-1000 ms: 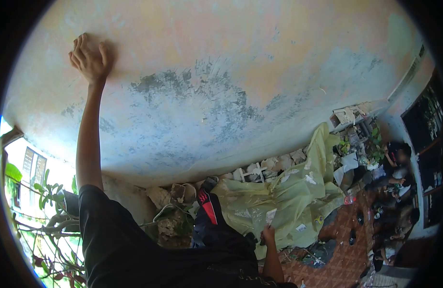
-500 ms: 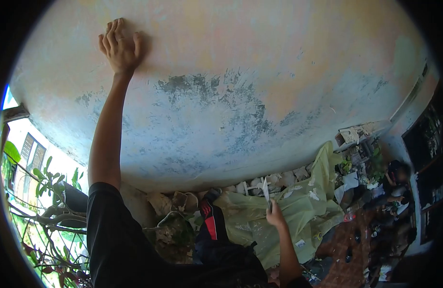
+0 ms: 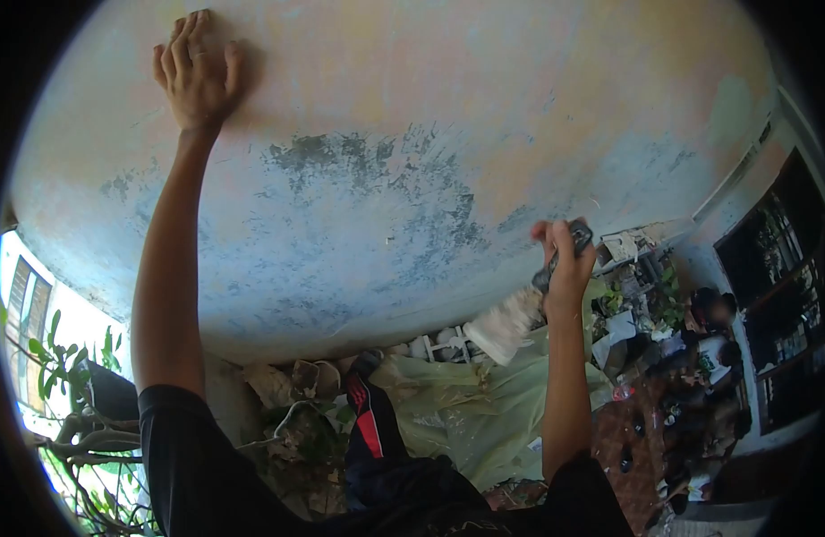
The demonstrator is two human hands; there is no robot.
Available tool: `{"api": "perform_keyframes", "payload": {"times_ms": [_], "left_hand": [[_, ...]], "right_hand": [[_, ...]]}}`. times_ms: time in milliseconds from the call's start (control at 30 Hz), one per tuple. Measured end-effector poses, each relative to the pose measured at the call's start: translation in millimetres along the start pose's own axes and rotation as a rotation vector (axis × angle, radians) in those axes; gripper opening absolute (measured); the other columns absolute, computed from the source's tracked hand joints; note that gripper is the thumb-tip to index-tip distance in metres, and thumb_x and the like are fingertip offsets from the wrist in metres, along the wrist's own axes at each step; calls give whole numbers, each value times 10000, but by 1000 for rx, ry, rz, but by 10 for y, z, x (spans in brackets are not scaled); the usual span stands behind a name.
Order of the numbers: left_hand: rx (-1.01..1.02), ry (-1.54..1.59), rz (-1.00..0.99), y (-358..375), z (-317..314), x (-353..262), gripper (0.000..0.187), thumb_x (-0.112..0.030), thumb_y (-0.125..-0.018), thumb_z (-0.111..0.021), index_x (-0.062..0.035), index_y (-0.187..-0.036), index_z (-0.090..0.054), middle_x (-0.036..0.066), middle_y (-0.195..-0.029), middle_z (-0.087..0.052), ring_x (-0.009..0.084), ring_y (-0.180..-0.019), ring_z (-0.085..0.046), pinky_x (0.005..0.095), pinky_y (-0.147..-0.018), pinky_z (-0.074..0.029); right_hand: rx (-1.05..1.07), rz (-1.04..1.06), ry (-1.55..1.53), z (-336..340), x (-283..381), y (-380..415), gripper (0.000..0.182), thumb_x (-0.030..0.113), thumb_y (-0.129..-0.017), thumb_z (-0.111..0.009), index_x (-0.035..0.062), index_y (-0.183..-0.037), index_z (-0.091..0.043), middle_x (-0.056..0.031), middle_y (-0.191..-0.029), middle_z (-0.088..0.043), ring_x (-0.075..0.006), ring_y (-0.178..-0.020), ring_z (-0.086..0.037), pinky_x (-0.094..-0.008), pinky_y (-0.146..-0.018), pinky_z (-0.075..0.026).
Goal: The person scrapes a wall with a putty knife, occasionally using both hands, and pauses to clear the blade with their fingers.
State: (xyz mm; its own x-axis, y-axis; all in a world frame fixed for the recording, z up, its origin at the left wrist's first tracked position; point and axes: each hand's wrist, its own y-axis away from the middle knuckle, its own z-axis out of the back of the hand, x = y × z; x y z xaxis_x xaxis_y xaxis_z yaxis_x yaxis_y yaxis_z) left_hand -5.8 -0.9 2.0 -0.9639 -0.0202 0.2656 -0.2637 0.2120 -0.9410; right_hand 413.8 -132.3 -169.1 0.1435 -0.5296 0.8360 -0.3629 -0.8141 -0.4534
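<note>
High on the left of the painted wall (image 3: 359, 80), my left hand (image 3: 196, 76) leans with its fingers spread against the surface. A ring shows on one finger. My right hand (image 3: 566, 268) is wrapped around the dark handle of a scraper (image 3: 504, 328), in front of the lower right part of the wall. The scraper's broad pale blade points down and left, smeared by motion. Between the two hands the paint is worn and flaked, with dark grey patches (image 3: 318, 154) showing.
A greenish plastic sheet (image 3: 466, 421) covers the ground below the wall, with rubble and white blocks (image 3: 435, 345) along its base. Plants (image 3: 59, 358) grow at the left. A person (image 3: 712, 309) is at the right, by clutter and a dark window (image 3: 779, 277).
My right hand has risen from low over the sheet to the wall's lower right, bringing the scraper up and turning its blade downward. My left hand stays on the wall as the view shifts.
</note>
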Motion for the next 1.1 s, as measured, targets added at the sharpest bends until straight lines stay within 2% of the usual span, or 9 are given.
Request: {"api": "perform_keyframes", "payload": {"times_ms": [67, 167, 333, 433, 467, 567, 733, 933, 1100], "left_hand": [[5, 10, 10, -2, 2, -3, 484, -351, -830, -514, -84, -1234, -498, 58, -1232, -516, 205, -1210, -426, 416, -1032, -230], [9, 12, 8, 1, -7, -31, 489, -341, -839, -494, -85, -1255, -482, 64, -1247, -506, 200, -1228, -409, 410, -1037, -226], [-19, 50, 4, -35, 19, -105, 483, -327, -838, -485, -78, -1252, -482, 66, -1251, -504, 200, -1227, -407, 404, -1042, -221], [-19, 56, -15, -33, 8, -93, 475, -326, -845, -484, -79, -1250, -484, 62, -1250, -505, 201, -1226, -407, 404, -1042, -223], [-17, 58, -12, -23, -4, -88, 475, -326, -845, -484, -79, -1250, -484, 62, -1250, -505, 201, -1226, -407, 404, -1042, -223], [-23, 34, -33, 10, -33, -46, 461, -327, -854, -482, -82, -1245, -488, 58, -1240, -514, 199, -1225, -408, 401, -1040, -226], [-34, 24, -55, 25, -62, -21, 440, -323, -863, -478, -86, -1232, -500, 53, -1222, -531, 202, -1208, -426, 398, -1033, -238], [-4, -75, -53, 44, -62, -16, 442, -340, -870, -473, -74, -1222, -507, 63, -1218, -532, 216, -1189, -439, 402, -1009, -266], [-33, -49, -78, 63, -106, 49, 455, -371, -876, -461, -73, -1216, -514, 74, -1213, -536, 226, -1164, -448, 395, -998, -280]], "right_hand": [[20, 60, -267, -161, 197, -235, 115, 140, -891, -547, 72, -910, -456, -20, -661, -493, -106, -486, -480, -244, -434, -378], [-122, 186, -134, -444, 524, -625, 111, 170, -919, -498, 80, -944, -440, -37, -624, -452, -94, -422, -414, -257, -385, -314], [233, 328, -647, -794, 793, -1202, 196, 239, -919, -515, 64, -932, -428, -57, -581, -458, -115, -430, -417, -260, -395, -327], [121, 650, -331, -1147, 771, -1257, 251, 254, -897, -544, 45, -848, -413, -54, -592, -448, -123, -444, -427, -263, -404, -325], [44, 648, -351, -1287, 778, -1219, 296, 200, -858, -560, 56, -678, -373, -39, -522, -397, -110, -383, -374, -261, -365, -266], [242, 499, -124, -1182, 743, -1390, 262, 323, -955, -435, 104, -864, -323, -39, -580, -384, -122, -463, -353, -276, -454, -321], [308, 478, -174, -1194, 779, -1652, 414, 453, -922, -435, 44, -869, -478, 10, -542, -300, -97, -449, -268, -267, -430, -257], [298, 456, -231, -1137, 693, -1773, 436, 355, -910, -492, 109, -568, -379, 40, -460, -187, -79, -384, -155, -266, -399, -174], [293, 627, -280, -1201, 852, -1796, 422, 183, -874, -556, 177, -521, -324, 58, -398, -266, -63, -297, -156, -259, -282, -143]]}}
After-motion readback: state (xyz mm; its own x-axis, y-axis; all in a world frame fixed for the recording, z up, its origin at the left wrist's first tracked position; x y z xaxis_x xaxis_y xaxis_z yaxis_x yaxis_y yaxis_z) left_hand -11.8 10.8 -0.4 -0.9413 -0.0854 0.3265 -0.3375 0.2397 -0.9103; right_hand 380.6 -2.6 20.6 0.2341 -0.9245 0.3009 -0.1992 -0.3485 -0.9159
